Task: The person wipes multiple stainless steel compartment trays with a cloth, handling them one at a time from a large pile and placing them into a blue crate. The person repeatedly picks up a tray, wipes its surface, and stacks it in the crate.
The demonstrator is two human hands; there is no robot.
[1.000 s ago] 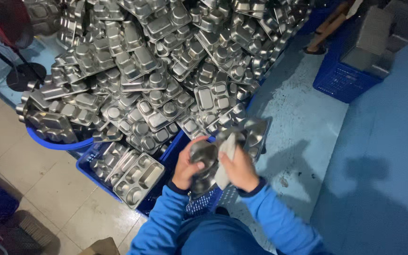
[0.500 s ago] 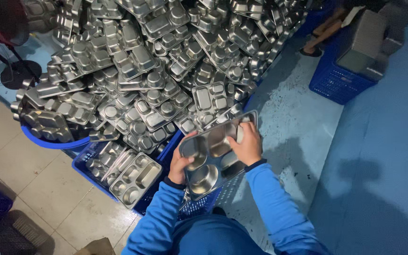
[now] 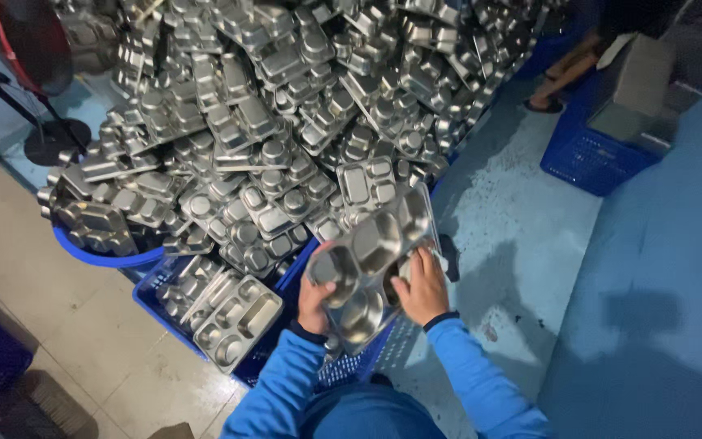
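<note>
Packages, labels, signs, screens: none clearly visible. One possible item: brown cardboard-like corner [image 3: 174, 431] at 6 o'clock, bottom edge of view, on the tiled floor [image 3: 58, 325]; too cropped to identify. No printed labels discernible.

— Where are my arms?

— Both of your forearms, in blue sleeves, reach up and forward from the bottom edge, angled in toward each other.

— And my left hand [image 3: 315, 299]?

— It's curled, knuckles toward you, thumb hooked over the near left edge of what you're holding.

— My right hand [image 3: 422, 289]?

— It lies palm down with its back to you, fingers [image 3: 426, 262] pressed forward and slightly spread. A dark cuff shows at each of your wrists.
</note>
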